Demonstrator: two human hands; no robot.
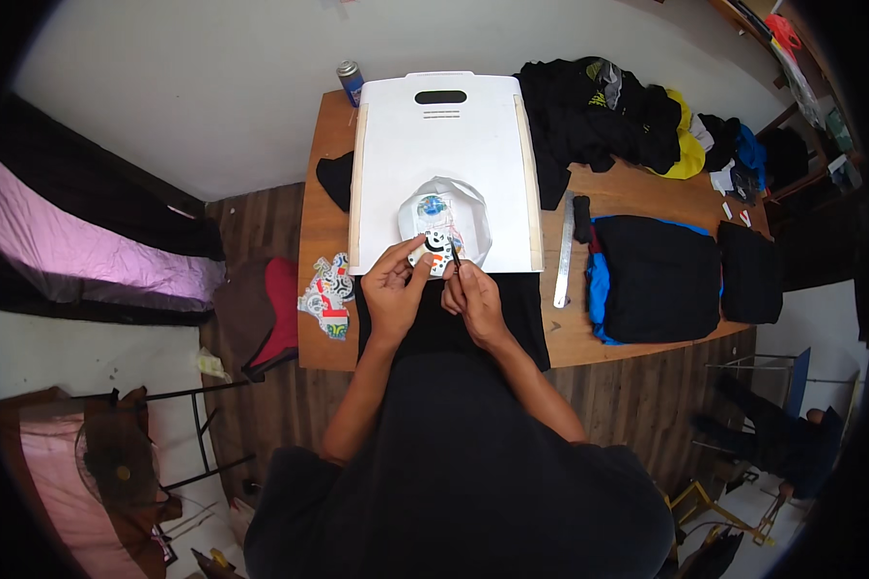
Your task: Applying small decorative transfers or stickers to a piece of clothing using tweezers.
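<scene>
My left hand point(392, 294) is closed on a small white piece with black and orange printed shapes point(435, 246), pinched at its lower left side. A thin, dark, pen-like tool point(455, 253) is gripped by the fingers of my right hand point(476, 304), its upper end against the printed piece. I cannot tell what kind of tool it is. Both hands are over the near edge of a white board with a handle slot point(386, 145). Just beyond them, a crumpled whitish sheet point(471, 205) with a blue round print lies on the board.
Left of the board, colourful patterned cut-outs point(330, 289) lie on the wooden table point(328, 212). A spray can point(350, 83) stands at the back left. To the right are a metal ruler point(564, 261), folded black clothes point(657, 280) and a heap of garments point(599, 116).
</scene>
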